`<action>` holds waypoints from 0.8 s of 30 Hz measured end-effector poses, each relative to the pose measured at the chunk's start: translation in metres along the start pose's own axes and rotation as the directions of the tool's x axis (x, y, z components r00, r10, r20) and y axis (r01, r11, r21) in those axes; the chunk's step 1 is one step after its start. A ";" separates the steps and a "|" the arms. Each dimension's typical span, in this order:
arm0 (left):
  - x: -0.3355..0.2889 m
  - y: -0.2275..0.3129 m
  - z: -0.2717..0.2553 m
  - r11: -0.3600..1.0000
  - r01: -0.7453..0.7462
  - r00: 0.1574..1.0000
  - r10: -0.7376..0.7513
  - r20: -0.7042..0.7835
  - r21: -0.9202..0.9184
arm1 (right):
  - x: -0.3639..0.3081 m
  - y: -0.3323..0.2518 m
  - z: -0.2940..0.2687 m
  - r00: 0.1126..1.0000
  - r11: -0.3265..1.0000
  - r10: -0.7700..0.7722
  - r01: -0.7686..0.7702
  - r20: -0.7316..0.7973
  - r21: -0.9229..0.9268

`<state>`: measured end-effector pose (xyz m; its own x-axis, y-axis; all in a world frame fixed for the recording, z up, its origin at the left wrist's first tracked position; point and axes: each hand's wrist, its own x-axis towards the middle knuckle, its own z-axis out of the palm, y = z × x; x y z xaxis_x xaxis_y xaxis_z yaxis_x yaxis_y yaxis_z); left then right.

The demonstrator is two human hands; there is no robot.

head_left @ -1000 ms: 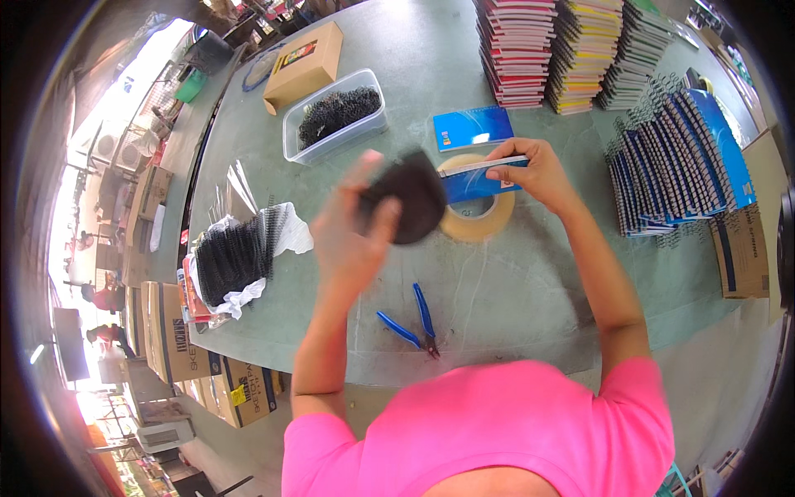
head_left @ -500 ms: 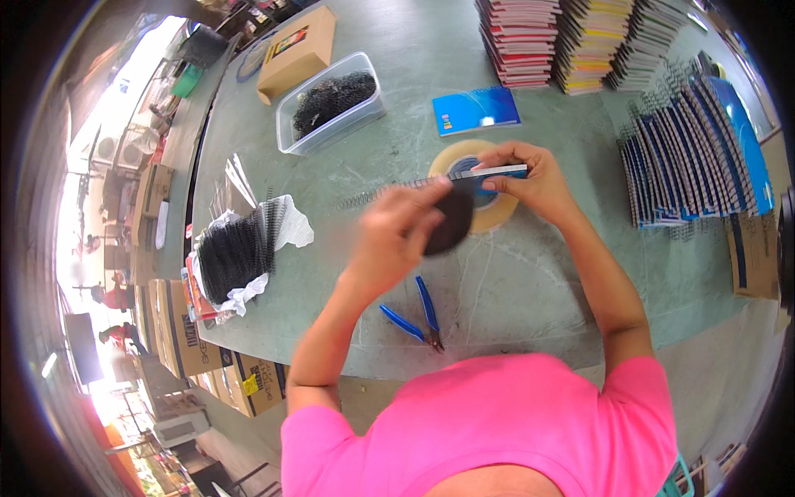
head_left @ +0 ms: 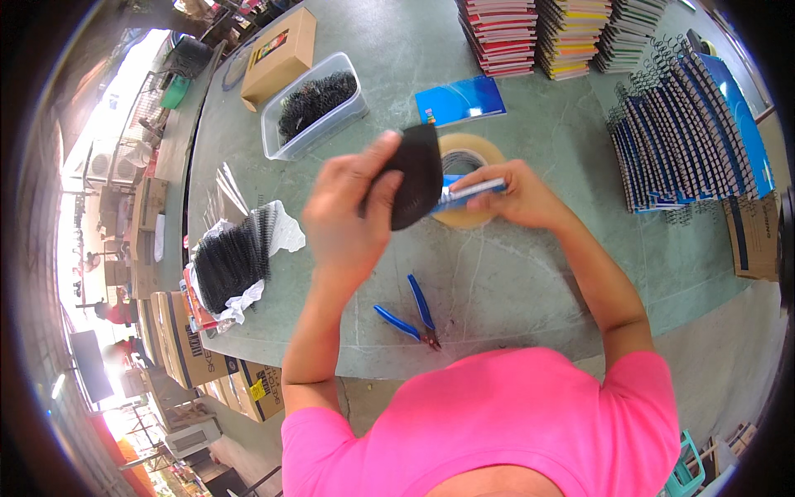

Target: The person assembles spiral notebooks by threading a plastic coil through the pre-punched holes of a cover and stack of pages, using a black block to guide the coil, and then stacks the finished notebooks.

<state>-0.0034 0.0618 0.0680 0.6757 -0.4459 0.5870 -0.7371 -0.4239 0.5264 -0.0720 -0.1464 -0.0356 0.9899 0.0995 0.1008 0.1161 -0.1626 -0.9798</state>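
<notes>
My left hand (head_left: 352,199), partly smeared by motion, grips a dark, flat, rounded pad (head_left: 414,178) between thumb and fingers, tilted up on its edge. To its right, my right hand (head_left: 517,192) pinches a thin blue notebook (head_left: 470,195), its edge turned up toward me. The pad covers the notebook's left end, so I cannot tell whether they touch. Below the notebook lies a wide roll of clear tape (head_left: 484,149) on the green table (head_left: 530,290). Nearer to me rest blue-handled cutting pliers (head_left: 421,303), handles spread.
A clear plastic tub (head_left: 344,124) of black coils stands beside a cardboard box (head_left: 281,58). Black wire spirals (head_left: 232,261) lie on white paper at left. Another blue notebook (head_left: 460,101) lies behind the tape. Notebook stacks (head_left: 501,37) and spiral-threaded blue notebooks (head_left: 687,137) stand at right.
The pad has risen and turned upright in my left hand, which moved left and up. The notebook has dipped and tilted. A spiral sticking out leftward from it no longer shows.
</notes>
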 end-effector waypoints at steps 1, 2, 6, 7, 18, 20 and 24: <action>0.005 0.001 -0.003 0.997 0.006 0.997 -0.012 -0.078 -0.070 | 0.001 -0.004 -0.001 0.996 0.992 0.045 -0.036 -0.073 0.118; 0.009 0.003 -0.005 0.990 0.007 0.988 -0.029 -0.153 -0.141 | 0.003 -0.013 -0.003 0.985 0.970 0.097 -0.062 -0.141 0.236; -0.023 -0.007 0.016 0.994 -0.004 0.913 -0.041 0.406 0.109 | 0.003 -0.016 -0.003 0.977 0.949 0.119 -0.058 -0.179 0.311; -0.023 -0.006 0.019 0.996 0.056 0.941 -0.074 0.329 0.062 | 0.003 -0.010 -0.001 0.979 0.939 0.100 -0.032 -0.180 0.343; -0.004 -0.006 0.021 0.991 0.092 0.994 -0.084 0.076 -0.101 | -0.001 -0.002 -0.003 0.986 0.955 0.140 -0.110 -0.089 0.277; -0.008 -0.006 0.023 0.996 0.038 0.934 -0.005 0.357 -0.083 | 0.001 -0.005 -0.003 0.992 0.971 0.077 -0.053 -0.096 0.231; -0.012 -0.005 0.027 0.978 0.085 0.915 -0.002 0.404 -0.188 | 0.003 0.001 -0.003 0.997 0.974 0.039 -0.023 -0.067 0.227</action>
<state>-0.0075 0.0478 0.0415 0.6251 -0.7257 0.2874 -0.6662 -0.3041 0.6810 -0.0689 -0.1488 -0.0361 0.9969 0.0268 0.0736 0.0718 0.0619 -0.9955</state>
